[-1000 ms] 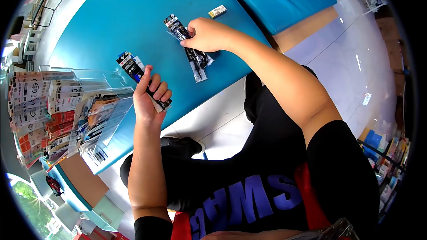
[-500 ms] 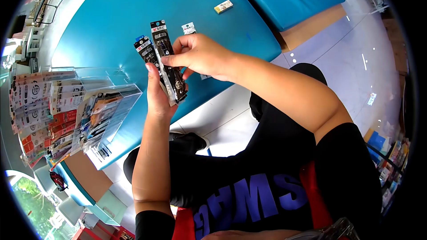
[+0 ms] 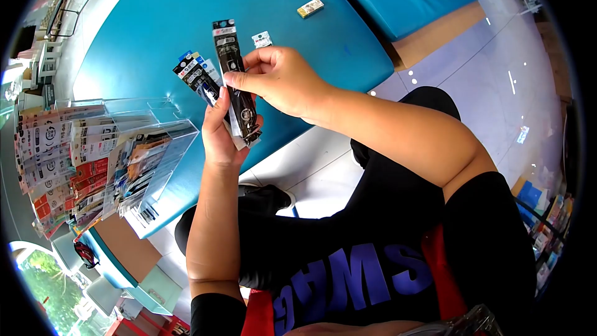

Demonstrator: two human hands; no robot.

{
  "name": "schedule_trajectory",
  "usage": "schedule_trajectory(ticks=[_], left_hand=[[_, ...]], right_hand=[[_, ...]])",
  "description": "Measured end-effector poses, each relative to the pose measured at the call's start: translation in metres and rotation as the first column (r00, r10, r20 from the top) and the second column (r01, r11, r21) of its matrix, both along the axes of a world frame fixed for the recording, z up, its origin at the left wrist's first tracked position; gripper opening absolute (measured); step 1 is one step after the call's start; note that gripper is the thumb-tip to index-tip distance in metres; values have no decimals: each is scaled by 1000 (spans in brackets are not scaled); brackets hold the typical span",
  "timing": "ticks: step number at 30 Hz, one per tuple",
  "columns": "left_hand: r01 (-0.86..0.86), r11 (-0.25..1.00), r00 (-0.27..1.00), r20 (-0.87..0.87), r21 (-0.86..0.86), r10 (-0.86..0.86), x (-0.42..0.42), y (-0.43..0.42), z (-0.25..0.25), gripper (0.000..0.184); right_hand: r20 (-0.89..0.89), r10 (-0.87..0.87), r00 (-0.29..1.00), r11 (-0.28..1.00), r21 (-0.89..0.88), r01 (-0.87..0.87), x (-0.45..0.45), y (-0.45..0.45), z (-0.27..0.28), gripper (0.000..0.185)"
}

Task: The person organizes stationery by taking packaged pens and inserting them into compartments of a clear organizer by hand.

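My left hand (image 3: 222,132) is closed around the lower part of several slim packets (image 3: 198,78), which look like pen refill packs with black headers. Blue and yellow edges of other packs show behind the front one. My right hand (image 3: 273,81) pinches a long black refill packet (image 3: 231,56) between thumb and fingers at its middle. That packet stands nearly upright, to the right of the others, and its lower end still overlaps the left hand. A white-headed packet (image 3: 262,39) lies on the blue padded table (image 3: 155,31) just beyond my right hand, which partly covers it.
A clear acrylic rack (image 3: 155,126) filled with hanging packets stands on the table's left side. A small yellow-and-white box (image 3: 310,7) lies farther back. Another blue padded piece (image 3: 404,0) adjoins the table at the right. Stocked shelves (image 3: 550,230) stand at far right.
The packet in my right hand has swung more upright and shifted slightly up. The packets in my left hand have tilted left and fanned apart, showing more of the packs behind.
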State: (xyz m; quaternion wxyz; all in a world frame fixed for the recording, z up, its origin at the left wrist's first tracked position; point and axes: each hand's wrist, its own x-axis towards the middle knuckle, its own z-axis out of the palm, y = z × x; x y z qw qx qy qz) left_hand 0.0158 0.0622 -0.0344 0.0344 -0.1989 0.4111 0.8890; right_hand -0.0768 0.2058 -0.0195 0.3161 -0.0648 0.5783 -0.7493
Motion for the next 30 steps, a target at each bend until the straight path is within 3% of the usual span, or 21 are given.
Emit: schedule_trajectory(ticks=[2, 6, 12, 15, 16, 19, 22, 25, 28, 30], left_hand=[[-14, 1000, 1000, -10, 11, 14, -3, 1, 1, 35], [-60, 993, 998, 21, -103, 63, -4, 4, 1, 33], [-174, 965, 983, 29, -194, 183, -8, 27, 18, 32], [28, 980, 998, -46, -196, -37, -1, 3, 1, 29], [29, 979, 998, -54, -204, -41, 1, 4, 1, 29], [-5, 1000, 997, -80, -3, 5, 2, 7, -4, 36], [0, 999, 999, -48, -41, -2, 2, 9, -4, 44], [119, 993, 989, -87, -25, -121, 2, -4, -8, 52], [-55, 993, 998, 6, -106, 56, -1, 16, 3, 61], [18, 995, 996, -87, -97, -26, 2, 6, -9, 66]], right_hand=[[17, -78, 997, 996, -51, 79, 2, -2, -7, 39], [48, 66, 997, 997, 32, -68, 0, 3, 4, 37], [-27, 82, 996, 992, 94, -79, -1, 2, -2, 32], [40, 120, 992, 991, 48, -122, -4, 6, 1, 31], [45, 127, 991, 990, 52, -129, -4, 7, 3, 30], [61, 144, 988, 988, 55, -147, -2, 8, 8, 30], [63, 146, 987, 987, 51, -149, -1, 7, 7, 29], [13, 165, 986, 984, 65, -166, 1, 4, 1, 25], [-41, 224, 974, 974, 50, -222, 5, 4, 0, 16], [-37, 241, 970, 969, 63, -238, 7, 4, 4, 17]])
